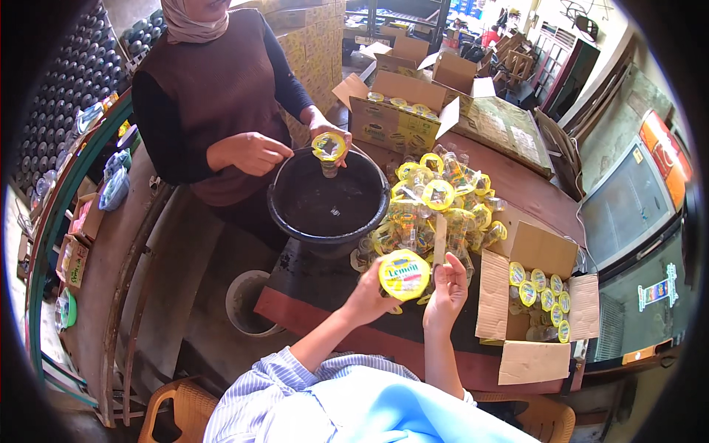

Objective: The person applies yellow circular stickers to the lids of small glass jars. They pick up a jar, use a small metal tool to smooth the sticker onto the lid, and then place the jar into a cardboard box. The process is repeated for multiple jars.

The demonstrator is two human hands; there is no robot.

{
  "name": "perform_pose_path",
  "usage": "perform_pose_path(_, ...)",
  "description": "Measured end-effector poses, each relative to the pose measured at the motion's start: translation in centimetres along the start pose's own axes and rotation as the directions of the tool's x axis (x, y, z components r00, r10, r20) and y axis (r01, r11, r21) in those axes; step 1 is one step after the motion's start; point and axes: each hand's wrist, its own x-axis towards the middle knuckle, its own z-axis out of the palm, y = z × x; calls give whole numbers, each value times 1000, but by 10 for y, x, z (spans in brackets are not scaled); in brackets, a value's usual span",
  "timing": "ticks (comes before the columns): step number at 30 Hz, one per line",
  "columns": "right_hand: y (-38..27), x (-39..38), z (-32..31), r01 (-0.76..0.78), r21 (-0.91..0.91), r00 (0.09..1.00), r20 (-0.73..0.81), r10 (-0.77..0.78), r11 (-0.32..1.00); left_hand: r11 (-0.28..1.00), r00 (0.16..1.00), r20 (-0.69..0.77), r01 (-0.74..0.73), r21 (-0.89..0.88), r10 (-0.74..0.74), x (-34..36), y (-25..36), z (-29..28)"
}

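My left hand (367, 295) holds a cup with a yellow printed lid (404, 275), tilted toward me. Just right of it, my right hand (447, 295) grips a narrow flat strip, possibly a blade (441, 236), pointing away from me. Beyond both hands lies a heap of clear plastic cups with yellow lids (437, 193). Left of the heap stands a large black basin (310, 210). Across from me a person in a brown top (214, 111) holds another lidded cup (329, 146) over the basin's far edge.
An open carton of lidded cups (504, 358) sits at the table's (399, 354) right, beside a glass-fronted cabinet (613, 199). More open cartons (391, 129) stand behind. A pale bucket (240, 321) is on the floor at left, with plastic chairs (170, 399) at the near side.
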Motion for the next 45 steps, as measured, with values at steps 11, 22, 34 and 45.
perform_pose_path(11,34,26,-50,-482,330,862,16,506,812,961,839,-497,-99,260,221,51,-20,-79)
perform_pose_path(22,9,60,27,258,-498,865,500,31,828,979,858,-473,-157,133,202,55,-83,-94)
perform_pose_path(34,17,70,98,824,-374,444,893,-76,426,995,913,-396,-93,27,96,54,-83,-104)
perform_pose_path(45,28,68,104,830,-355,418,906,-60,430,993,931,-358,-30,114,69,55,-79,-109)
